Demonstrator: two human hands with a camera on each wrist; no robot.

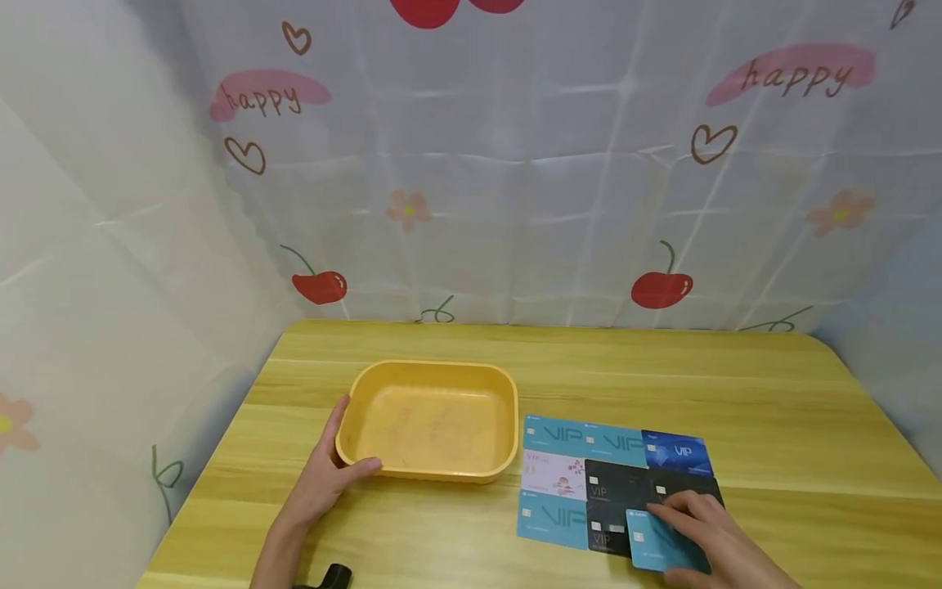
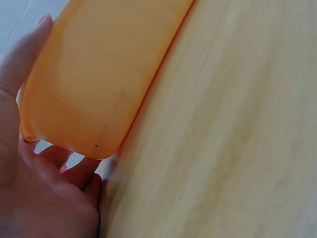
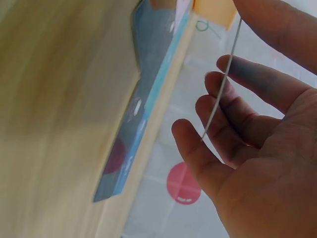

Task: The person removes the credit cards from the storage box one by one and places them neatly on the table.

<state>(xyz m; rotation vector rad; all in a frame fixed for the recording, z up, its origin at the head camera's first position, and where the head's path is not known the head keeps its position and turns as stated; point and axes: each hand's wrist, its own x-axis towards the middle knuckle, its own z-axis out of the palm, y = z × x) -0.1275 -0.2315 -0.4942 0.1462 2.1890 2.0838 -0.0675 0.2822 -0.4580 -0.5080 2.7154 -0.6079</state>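
Note:
A yellow plastic basin (image 1: 430,425) sits on the table with nothing in it. At its left end my left hand (image 1: 320,483) grips it, thumb over the near rim and fingers round the side. My right hand (image 1: 717,540) holds a teal card (image 1: 657,544) by its edges, above the lower right of a card grid. In the right wrist view this card (image 3: 216,101) appears edge-on between thumb and fingers. The grid has teal cards (image 1: 552,521), a blue VIP card (image 1: 677,452), a pink card (image 1: 548,474) and black VIP cards (image 1: 614,483).
The wood-grain table (image 1: 412,540) ends at the back against a white curtain (image 1: 508,245) with cherries and hearts. A small black object (image 1: 337,576) lies at the near edge, by my left forearm. The card grid lies right of the basin.

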